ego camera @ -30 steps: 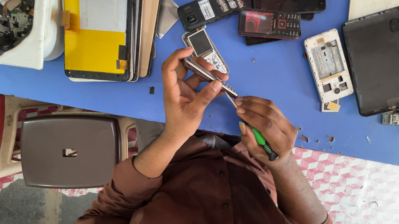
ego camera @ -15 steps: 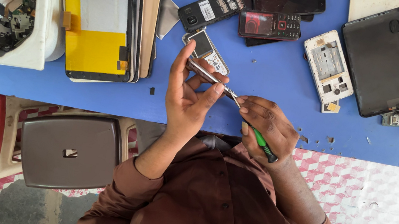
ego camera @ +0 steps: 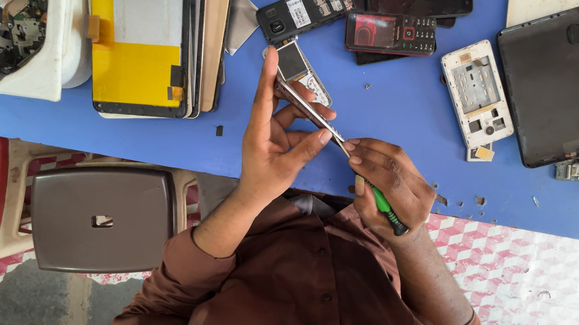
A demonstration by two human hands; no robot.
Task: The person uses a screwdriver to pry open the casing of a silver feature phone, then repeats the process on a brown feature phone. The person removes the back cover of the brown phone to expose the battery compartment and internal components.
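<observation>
Looking down from the head view, your left hand [ego camera: 273,141] clasps a thin phone part [ego camera: 310,109] edge-on above the blue table [ego camera: 394,170], while your right hand [ego camera: 389,180] grips a green-handled screwdriver [ego camera: 383,206], its tip touching the part

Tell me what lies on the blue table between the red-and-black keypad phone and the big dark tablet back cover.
In the head view, a white phone frame with open cutouts lies between the red-and-black keypad phone and the dark tablet back cover, on the blue table.
</observation>
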